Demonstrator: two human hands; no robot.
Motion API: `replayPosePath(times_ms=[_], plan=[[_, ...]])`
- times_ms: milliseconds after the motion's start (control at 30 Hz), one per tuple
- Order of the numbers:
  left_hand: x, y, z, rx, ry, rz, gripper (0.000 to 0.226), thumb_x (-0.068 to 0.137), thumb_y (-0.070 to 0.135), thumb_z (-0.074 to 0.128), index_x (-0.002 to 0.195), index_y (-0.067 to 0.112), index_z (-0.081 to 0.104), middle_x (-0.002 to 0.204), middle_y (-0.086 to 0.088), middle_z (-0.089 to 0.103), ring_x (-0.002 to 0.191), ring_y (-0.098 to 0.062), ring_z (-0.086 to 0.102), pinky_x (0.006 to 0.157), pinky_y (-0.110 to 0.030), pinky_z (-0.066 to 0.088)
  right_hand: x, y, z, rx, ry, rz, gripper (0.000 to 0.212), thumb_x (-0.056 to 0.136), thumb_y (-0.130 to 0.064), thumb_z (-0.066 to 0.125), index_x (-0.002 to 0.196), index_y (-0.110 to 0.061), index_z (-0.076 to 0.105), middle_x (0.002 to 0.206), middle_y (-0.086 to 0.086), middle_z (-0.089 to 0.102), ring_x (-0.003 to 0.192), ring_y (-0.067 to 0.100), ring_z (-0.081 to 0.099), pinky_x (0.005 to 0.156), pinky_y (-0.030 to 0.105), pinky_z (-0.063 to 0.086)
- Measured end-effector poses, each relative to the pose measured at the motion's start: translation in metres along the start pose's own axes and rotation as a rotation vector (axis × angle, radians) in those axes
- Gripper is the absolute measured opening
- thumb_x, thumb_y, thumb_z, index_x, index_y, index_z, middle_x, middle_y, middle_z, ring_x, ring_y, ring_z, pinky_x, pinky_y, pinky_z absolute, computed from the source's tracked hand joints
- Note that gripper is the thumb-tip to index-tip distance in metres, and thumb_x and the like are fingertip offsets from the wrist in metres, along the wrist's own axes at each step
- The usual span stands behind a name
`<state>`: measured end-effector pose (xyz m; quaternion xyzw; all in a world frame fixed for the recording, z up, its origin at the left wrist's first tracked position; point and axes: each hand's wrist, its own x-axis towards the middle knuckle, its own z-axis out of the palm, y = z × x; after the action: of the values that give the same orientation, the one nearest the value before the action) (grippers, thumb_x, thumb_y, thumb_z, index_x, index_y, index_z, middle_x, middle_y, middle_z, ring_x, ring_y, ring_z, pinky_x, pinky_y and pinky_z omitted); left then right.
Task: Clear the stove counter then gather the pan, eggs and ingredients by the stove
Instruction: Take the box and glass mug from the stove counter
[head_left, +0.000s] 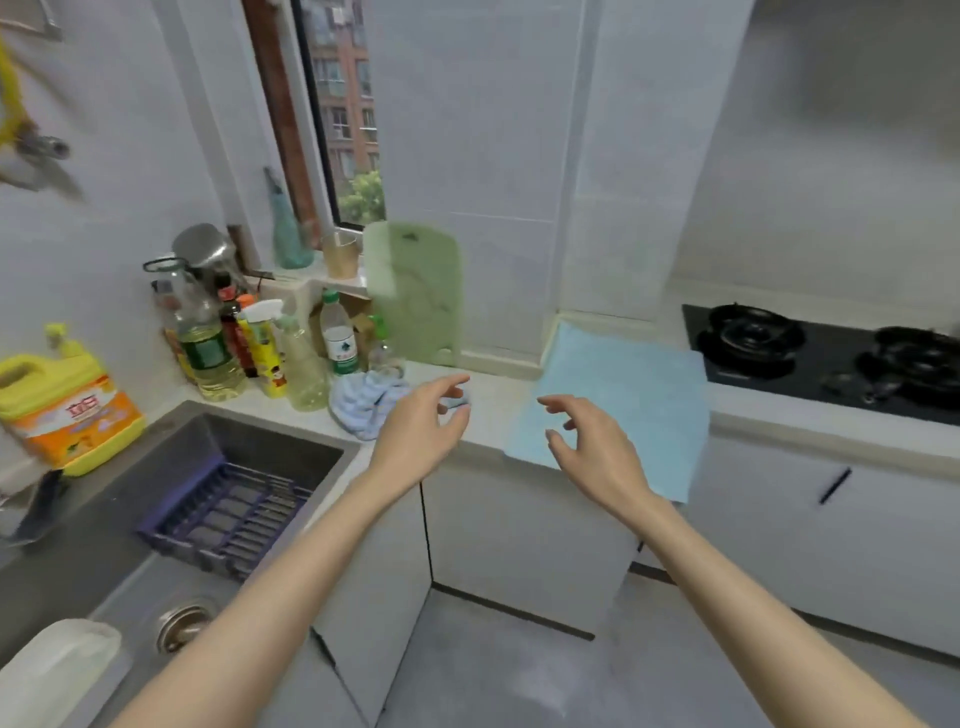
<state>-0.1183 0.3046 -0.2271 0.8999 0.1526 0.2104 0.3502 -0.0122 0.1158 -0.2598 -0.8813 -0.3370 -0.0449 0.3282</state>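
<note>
A light blue mat (623, 395) lies flat on the counter left of the black gas stove (810, 353), its near edge hanging over the counter front. My right hand (592, 447) hovers over the mat's near left corner, fingers loosely curled and empty. My left hand (421, 421) hangs above the bare counter beside a crumpled blue-and-white cloth (363, 405), fingers relaxed, holding nothing. Bottles of oil (208, 348) and sauces stand at the back left. No pan or eggs are in view.
A green cutting board (421, 291) leans on the wall by the window. A grey sink (171, 499) with a purple rack (228, 519) fills the left. A yellow detergent jug (62, 405) stands beside it. White cabinets (524, 540) run below the counter.
</note>
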Motion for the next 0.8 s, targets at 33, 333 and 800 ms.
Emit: replayPosePath(times_ms=[33,333,800], plan=[[0.021,0.012,0.021,-0.01,-0.02,0.022,0.04,0.092,0.025,0.057,0.132,0.023,0.055,0.117,0.005,0.063,0.095,-0.011,0.06,0.085,-0.03,0.05,0.008,0.022,-0.012,-0.006,0.016,0.029,0.039,0.093,-0.023,0.051,0.13,-0.033,0.049,0.126,-0.013,0.056,0.111,0.01,0.053,0.08,0.029,0.042],[0.144,0.119,0.182,-0.109,-0.317,0.235,0.039,0.093,0.029,0.055,0.132,0.03,0.052,0.12,0.01,0.061,0.098,-0.009,0.059,0.085,-0.026,0.047,0.034,0.177,-0.115,-0.043,0.225,0.301,0.04,0.091,-0.017,0.054,0.13,-0.026,0.051,0.126,-0.007,0.056,0.106,0.011,0.053,0.089,0.028,0.045],[0.277,0.288,0.405,-0.275,-0.663,0.5,0.042,0.091,0.023,0.057,0.132,0.028,0.053,0.113,0.011,0.061,0.095,-0.009,0.06,0.091,-0.029,0.049,0.043,0.368,-0.258,-0.207,0.473,0.655,0.04,0.091,-0.02,0.054,0.13,-0.029,0.05,0.126,-0.01,0.055,0.101,0.008,0.053,0.086,0.03,0.047]])
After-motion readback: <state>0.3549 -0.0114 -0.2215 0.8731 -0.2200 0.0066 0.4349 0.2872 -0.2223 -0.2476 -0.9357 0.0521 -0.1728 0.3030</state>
